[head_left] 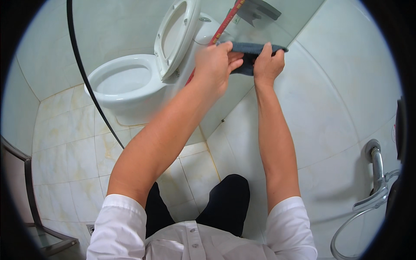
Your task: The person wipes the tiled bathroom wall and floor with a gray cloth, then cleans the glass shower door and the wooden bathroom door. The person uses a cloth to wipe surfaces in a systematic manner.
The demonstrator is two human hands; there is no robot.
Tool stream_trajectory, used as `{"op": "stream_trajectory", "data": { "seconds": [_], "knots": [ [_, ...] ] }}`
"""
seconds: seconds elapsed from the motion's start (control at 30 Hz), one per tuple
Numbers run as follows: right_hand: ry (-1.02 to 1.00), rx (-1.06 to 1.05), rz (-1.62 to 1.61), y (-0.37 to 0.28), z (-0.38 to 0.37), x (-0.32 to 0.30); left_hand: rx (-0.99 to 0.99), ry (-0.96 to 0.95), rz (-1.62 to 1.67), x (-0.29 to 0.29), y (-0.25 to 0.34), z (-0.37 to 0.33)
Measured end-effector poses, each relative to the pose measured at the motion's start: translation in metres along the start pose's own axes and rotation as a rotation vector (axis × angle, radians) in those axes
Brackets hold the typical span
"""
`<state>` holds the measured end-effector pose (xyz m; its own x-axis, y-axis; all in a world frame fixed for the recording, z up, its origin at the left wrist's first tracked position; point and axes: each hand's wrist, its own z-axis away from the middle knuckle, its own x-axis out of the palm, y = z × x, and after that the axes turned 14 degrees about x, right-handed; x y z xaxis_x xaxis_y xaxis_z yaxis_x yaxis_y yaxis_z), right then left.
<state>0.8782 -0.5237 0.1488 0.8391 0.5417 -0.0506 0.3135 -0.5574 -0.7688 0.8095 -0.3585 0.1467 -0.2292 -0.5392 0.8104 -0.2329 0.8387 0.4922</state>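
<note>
Marbled floor tiles point(65, 134) spread around the white toilet point(143, 93), and right of the toilet a dark grey cloth point(248, 47) is held up, the right hand point(268, 66) clamped on it while the left hand point(214, 65), blurred, is at the end nearer the toilet, its grip unclear.

No readable text; illegible yellow lettering point(238, 5) on the red strip point(226, 21)

Dark grey-blue, cloth-like piece point(246, 47), held up between left hand point(212, 65) and right hand point(268, 65), its upper edge nearly level, a darker flap that hung between them, a narrow end that poked past the right fingers
</note>
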Motion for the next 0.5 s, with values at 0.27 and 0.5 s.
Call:
{"op": "stream_trajectory", "data": {
  "seconds": [0.27,0.5],
  "knots": [
    [-0.098,0.029,0.041,-0.020,0.051,0.001,-0.035,0.076,0.052,-0.047,0.020,0.025],
    [-0.142,-0.169,-0.109,-0.124,0.071,0.028,0.151,-0.004,0.166,-0.060,0.102,0.023]
  ]
}}
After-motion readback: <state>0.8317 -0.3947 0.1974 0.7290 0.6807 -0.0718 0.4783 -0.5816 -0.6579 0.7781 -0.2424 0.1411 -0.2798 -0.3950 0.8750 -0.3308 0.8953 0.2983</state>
